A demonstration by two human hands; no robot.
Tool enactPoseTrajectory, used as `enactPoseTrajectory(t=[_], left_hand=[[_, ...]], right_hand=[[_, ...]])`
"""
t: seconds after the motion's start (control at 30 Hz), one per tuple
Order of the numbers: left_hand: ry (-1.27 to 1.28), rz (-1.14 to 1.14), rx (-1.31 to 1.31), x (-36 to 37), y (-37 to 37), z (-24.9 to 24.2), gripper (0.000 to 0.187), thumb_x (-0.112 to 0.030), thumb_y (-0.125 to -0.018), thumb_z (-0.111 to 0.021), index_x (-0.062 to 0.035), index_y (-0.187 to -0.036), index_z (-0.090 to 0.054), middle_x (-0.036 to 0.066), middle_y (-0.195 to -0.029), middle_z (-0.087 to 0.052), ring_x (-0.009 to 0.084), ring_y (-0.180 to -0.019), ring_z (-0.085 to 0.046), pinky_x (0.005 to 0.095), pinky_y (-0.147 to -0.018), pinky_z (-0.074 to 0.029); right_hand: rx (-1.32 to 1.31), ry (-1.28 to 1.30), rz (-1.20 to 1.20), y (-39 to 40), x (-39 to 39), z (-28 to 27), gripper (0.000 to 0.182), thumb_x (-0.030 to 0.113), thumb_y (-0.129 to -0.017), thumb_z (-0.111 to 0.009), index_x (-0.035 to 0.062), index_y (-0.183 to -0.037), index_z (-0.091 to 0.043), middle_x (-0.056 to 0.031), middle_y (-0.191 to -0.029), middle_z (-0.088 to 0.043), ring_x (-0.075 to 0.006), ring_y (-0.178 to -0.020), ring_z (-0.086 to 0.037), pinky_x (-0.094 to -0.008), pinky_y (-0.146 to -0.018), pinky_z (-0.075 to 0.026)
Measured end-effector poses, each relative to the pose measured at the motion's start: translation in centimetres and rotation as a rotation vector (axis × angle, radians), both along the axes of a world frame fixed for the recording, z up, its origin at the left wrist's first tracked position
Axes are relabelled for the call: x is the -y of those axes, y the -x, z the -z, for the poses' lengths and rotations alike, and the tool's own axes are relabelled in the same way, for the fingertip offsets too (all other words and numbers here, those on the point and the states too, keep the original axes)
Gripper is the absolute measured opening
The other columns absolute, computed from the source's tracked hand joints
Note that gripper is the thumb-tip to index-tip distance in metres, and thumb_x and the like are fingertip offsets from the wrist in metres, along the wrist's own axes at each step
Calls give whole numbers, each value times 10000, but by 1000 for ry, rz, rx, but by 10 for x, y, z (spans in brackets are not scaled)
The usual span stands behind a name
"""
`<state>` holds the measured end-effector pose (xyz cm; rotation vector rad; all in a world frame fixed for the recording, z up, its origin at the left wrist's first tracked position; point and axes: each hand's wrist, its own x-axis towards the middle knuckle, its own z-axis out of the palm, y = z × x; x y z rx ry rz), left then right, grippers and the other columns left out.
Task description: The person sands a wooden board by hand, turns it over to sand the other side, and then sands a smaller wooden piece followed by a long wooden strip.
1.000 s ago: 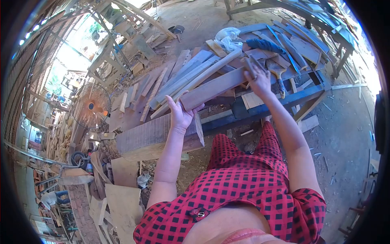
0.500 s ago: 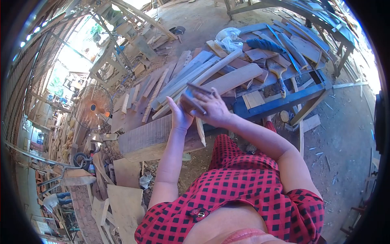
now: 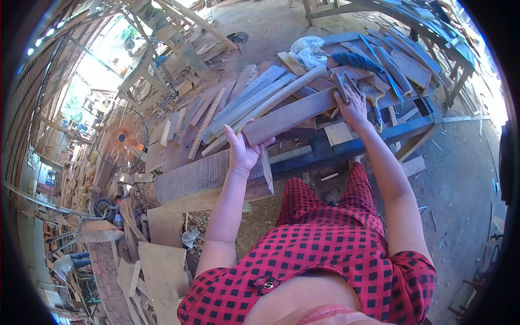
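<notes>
A long brown wooden board [image 3: 292,117] slants up to the right over the pile of wood. My left hand [image 3: 246,151] supports its near end from below, the fingers under the board and the thumb raised beside it. At the far end, my right hand [image 3: 354,108] is closed round a small brown sanding block [image 3: 340,86], which lies on or just above the board's tip. The face of the block under my palm is hidden. A thick wooden beam [image 3: 189,176] with a ridged top lies just below my left hand.
Loose planks [image 3: 254,103] are heaped on a dark-framed bench [image 3: 379,132]. A paintbrush [image 3: 376,103], a plastic bag [image 3: 309,49] and a dark blue cloth [image 3: 357,61] lie among them. A round fan [image 3: 123,138] stands left, and a wheelbarrow [image 3: 100,232] lower left.
My right hand has slid with the sanding block from near my left hand up to the board's far end. My left hand stays at the near end.
</notes>
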<state>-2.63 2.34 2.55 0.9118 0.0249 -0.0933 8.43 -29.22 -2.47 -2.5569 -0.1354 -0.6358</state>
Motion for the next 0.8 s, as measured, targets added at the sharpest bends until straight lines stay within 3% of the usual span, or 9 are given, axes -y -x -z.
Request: enactPoseTrajectory(t=[0.17, 0.23, 0.33, 0.47, 0.53, 0.63, 0.67, 0.8], left_hand=[[-7, -6, -2, 0, 1, -1, 957, -805, -780, -263, 0, -1292, -337, 223, -1260, -467, 368, -1128, -515, 538, -915, -463], [-6, -11, -15, 1, 1, -1, 955, -805, -781, -255, 1, -1285, -342, 226, -1264, -466, 373, -1134, -511, 543, -913, -462], [-19, 23, 7, 0, 1, -1, 980, -813, -774, -262, 5, -1308, -342, 225, -1275, -470, 354, -1139, -515, 508, -918, -466], [53, 29, 29, -11, -8, 14, 1009, -821, -764, -271, 9, -1333, -342, 222, -1282, -477, 328, -1126, -534, 461, -918, -470], [60, -13, -44, -10, -7, 14, 1028, -826, -758, -281, 9, -1354, -337, 215, -1284, -484, 307, -1118, -545, 422, -915, -472], [42, 94, 61, -10, -7, 12, 1013, -826, -759, -274, 9, -1328, -350, 219, -1280, -479, 329, -1119, -539, 460, -916, -471], [45, 93, 60, -9, -5, 10, 1013, -826, -759, -274, 9, -1328, -350, 219, -1280, -479, 329, -1119, -539, 460, -916, -471], [-4, -7, -8, 1, 0, -2, 977, -825, -760, -268, 0, -1275, -367, 220, -1244, -491, 369, -1099, -539, 522, -904, -471]], right_hand=[[-74, 13, 126, 6, -20, -3, 504, 484, -928, -407, 226, -1359, -446, -142, -1363, -458, -294, -1293, -387, -498, -1096, -149], [-102, 8, -64, 24, -45, -15, 546, 501, -925, -374, 267, -1418, -340, -154, -1392, -419, -301, -1281, -403, -523, -1099, -129], [-12, 50, -340, 67, -99, -38, 556, 461, -922, -417, 287, -1436, -294, -145, -1371, -447, -274, -1268, -425, -519, -1070, -183], [104, -10, -682, 104, -157, -39, 512, 423, -905, -484, 172, -1350, -448, -115, -1339, -481, -286, -1280, -404, -536, -1061, -208], [181, -61, -792, 109, -156, -45, 516, 412, -903, -495, 210, -1372, -419, -116, -1344, -476, -288, -1280, -407, -553, -1074, -186], [200, 10, -666, 94, -135, -37, 528, 412, -904, -498, 256, -1395, -381, -114, -1347, -474, -280, -1264, -430, -564, -1072, -187], [134, 8, -595, 85, -123, -37, 544, 416, -905, -495, 303, -1413, -339, -119, -1351, -472, -274, -1247, -451, -572, -1065, -188], [16, 93, -267, 33, -55, -20, 523, 465, -928, -410, 316, -1421, -317, -140, -1352, -468, -282, -1229, -465, -536, -1071, -185]])
